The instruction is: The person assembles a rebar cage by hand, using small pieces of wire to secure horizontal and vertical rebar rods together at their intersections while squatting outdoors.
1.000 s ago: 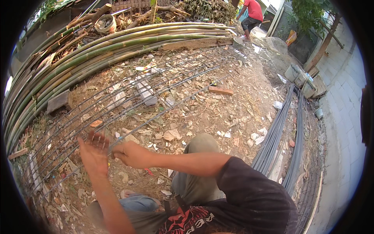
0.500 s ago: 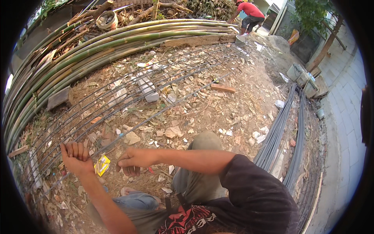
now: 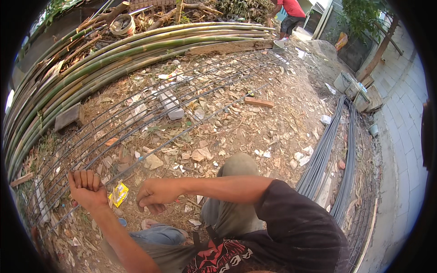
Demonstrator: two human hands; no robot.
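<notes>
My left hand [image 3: 87, 190] is at the lower left beside a grid of thin steel bars [image 3: 144, 158], palm upward, fingers curled; what it grips, if anything, is hidden. Close by, my right hand [image 3: 154, 196] points leftward below the nearest bar, thumb and fingers bent together; I cannot make out anything in it. A yellow packet [image 3: 119, 193] lies on the littered ground between my hands. The grid stretches toward the back right, with a pale block [image 3: 169, 103] among its bars.
Bamboo poles [image 3: 136, 48] and a dark block [image 3: 68, 118] line the left. A timber piece [image 3: 258, 102] lies ahead. Long steel bundles [image 3: 318, 159], buckets [image 3: 342, 83] and a block wall [image 3: 403, 132] are at right. A person in red [image 3: 292, 16] bends at the back.
My left hand has moved down and leftward and curled its fingers. My right hand has shifted downward, uncovering the yellow packet. The person at the back has bent over and moved slightly left.
</notes>
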